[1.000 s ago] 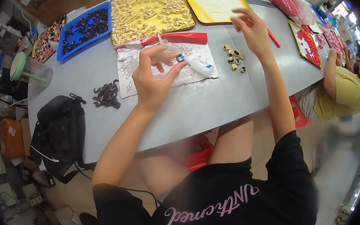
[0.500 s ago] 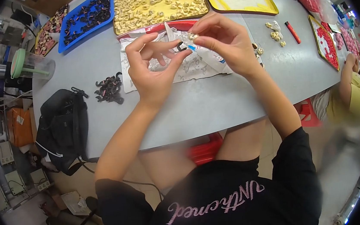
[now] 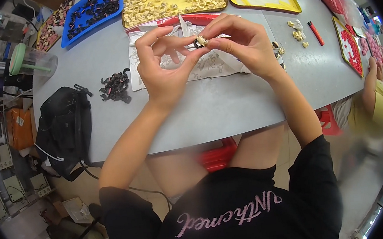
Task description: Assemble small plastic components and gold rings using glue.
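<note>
Over the paper-covered board [image 3: 214,69], my two hands meet at their fingertips. My left hand [image 3: 165,66] pinches a small black curved piece [image 3: 197,43] between thumb and forefinger, its other fingers loosely bent. A small cream-coloured piece [image 3: 202,40] is pinched by my right hand [image 3: 244,43] and touches the black one. How the two pieces fit together is too small to tell. Left of the board lies a loose pile of black curved pieces [image 3: 115,86]. Several cream pieces [image 3: 298,35] rest on the table to the right.
Along the back stand a blue tray [image 3: 66,37] of black pieces, a yellow tray [image 3: 225,1] of cream pieces and another yellow tray [image 3: 298,5]. A black bag [image 3: 65,127] and lidded cup [image 3: 41,65] sit left. Right are a red marker [image 3: 316,33] and a co-worker's arm [image 3: 369,86].
My right hand has brought the cream piece left and down against the black piece. The blue thing seen between my hands before no longer shows.
</note>
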`<state>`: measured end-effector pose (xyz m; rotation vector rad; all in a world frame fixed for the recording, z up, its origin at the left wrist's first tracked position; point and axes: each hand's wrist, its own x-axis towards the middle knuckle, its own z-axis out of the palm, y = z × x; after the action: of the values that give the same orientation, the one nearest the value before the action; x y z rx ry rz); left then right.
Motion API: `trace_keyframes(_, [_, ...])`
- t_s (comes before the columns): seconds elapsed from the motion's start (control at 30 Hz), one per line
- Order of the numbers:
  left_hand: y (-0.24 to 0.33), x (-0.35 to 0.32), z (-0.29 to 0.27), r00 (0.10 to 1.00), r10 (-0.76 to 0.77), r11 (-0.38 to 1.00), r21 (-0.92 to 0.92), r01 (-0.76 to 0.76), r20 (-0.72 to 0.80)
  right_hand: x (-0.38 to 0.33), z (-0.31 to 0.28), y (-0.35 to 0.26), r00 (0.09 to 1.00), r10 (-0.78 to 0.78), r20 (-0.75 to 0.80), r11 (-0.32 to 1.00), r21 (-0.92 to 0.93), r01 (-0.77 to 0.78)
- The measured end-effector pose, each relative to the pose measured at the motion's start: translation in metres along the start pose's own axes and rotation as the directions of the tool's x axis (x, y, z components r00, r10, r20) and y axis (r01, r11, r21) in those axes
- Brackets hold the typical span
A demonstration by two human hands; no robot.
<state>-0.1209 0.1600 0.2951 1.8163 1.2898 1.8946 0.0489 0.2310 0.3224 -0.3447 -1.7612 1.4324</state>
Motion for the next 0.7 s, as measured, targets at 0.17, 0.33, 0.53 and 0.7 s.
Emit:
trace_keyframes(0.17, [0.002,-0.002,0.002,0.994,0.106,0.993,0.045,-0.106,0.007,-0.001,-0.004,-0.002,0.998,0.064,0.009,0.998,0.01,-0.064])
trace_keyframes(0.33, [0.004,-0.005,0.002,0.961,0.277,0.959,0.067,-0.276,0.0,-0.003,0.001,-0.01,0.974,0.218,0.056,0.953,0.205,-0.225])
trace_keyframes(0.53, [0.005,-0.007,0.002,0.94,0.342,0.939,0.043,-0.342,0.007,-0.004,-0.002,-0.015,0.936,0.315,0.157,0.889,0.296,-0.349])
trace_keyframes(0.7, [0.005,-0.007,0.003,0.939,0.344,0.938,0.037,-0.344,0.01,-0.005,-0.001,-0.011,0.94,0.3,0.161,0.887,0.317,-0.337])
